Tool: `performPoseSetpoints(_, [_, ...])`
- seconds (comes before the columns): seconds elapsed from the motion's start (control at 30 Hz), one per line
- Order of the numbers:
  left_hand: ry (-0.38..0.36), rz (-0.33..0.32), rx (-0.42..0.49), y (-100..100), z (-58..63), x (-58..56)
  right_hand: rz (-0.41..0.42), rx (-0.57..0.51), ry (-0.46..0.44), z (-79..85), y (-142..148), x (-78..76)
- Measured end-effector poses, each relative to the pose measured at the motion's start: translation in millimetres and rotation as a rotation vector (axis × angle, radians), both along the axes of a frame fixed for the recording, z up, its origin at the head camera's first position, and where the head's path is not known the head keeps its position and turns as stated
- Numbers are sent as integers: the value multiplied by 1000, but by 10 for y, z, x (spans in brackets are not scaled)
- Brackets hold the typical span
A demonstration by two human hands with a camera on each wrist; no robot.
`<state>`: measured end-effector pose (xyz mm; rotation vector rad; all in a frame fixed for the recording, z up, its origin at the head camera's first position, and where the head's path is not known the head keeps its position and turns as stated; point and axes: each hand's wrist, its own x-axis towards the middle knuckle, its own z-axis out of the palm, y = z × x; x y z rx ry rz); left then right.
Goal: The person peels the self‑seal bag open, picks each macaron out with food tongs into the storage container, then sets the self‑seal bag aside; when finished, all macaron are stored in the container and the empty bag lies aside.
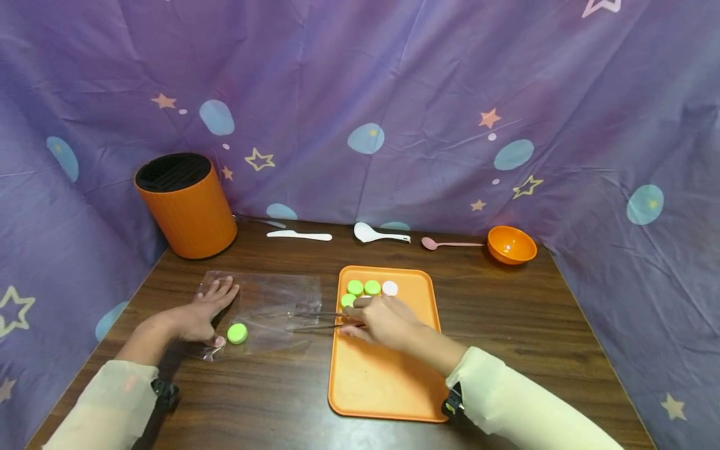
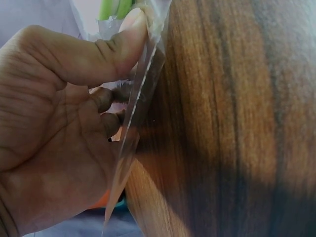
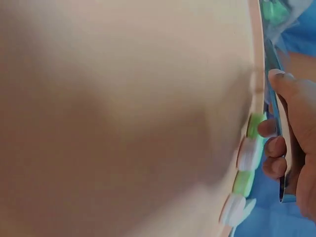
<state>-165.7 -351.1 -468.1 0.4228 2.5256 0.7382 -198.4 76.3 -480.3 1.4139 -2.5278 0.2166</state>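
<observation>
A clear plastic bag (image 1: 281, 290) lies flat on the table at the left. My left hand (image 1: 199, 315) rests on its left end with fingers spread, the thumb touching the film at the bag's edge (image 2: 140, 84). Beside that thumb sits a green macaron (image 1: 237, 333); whether it is in or on the bag I cannot tell. My right hand (image 1: 388, 322) grips metal tongs (image 3: 284, 128) over the orange tray (image 1: 382, 387), their arms reaching left across the bag. Several green macarons (image 1: 372, 287) and white macarons (image 1: 390, 288) stand at the tray's far end, partly hidden by this hand.
Along the back lie a white knife (image 1: 298, 235), a white ladle (image 1: 365, 233) and a pink spoon (image 1: 450, 244). An orange bowl (image 1: 512, 245) stands at the back right, an orange knife block (image 1: 188, 209) at the back left. A patterned purple cloth (image 1: 315, 125) hangs behind the table.
</observation>
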Motion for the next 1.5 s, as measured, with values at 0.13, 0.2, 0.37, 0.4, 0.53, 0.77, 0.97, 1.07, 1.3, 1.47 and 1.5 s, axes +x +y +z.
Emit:
performPoseSetpoints(0.13, [2,-3,-1,3,6,3,13,-2,-4,-33,-128,-4])
performPoseSetpoints(0.2, [4,-3,-10,3,10,0,22,-3,-2,-41,-192,-2])
performPoseSetpoints(0.37, [2,0,-15,-5,10,-10,43,11,33,-53,-359,24])
performPoseSetpoints(0.4, [2,-1,-12,-10,10,-10,45,17,42,-54,-391,30])
performPoseSetpoints(0.53, [-3,0,-5,-19,-1,-12,61,37,63,-58,-509,48])
performPoseSetpoints(0.77, [16,-4,-16,-19,-13,-12,94,46,68,-47,-656,66])
performPoseSetpoints(0.97, [7,4,-13,-12,-6,-9,102,81,89,-51,-754,97])
performPoseSetpoints(1.07, [10,-1,-18,-8,-7,-9,99,91,101,-59,-789,112])
performPoseSetpoints(1.3, [15,-3,-21,-1,-7,1,86,69,86,-55,-785,136])
performPoseSetpoints(1.47, [40,-11,-13,-10,-18,11,76,63,60,-17,-699,127])
performPoseSetpoints(1.5, [41,-12,-8,-13,-18,11,74,63,54,-10,-674,118])
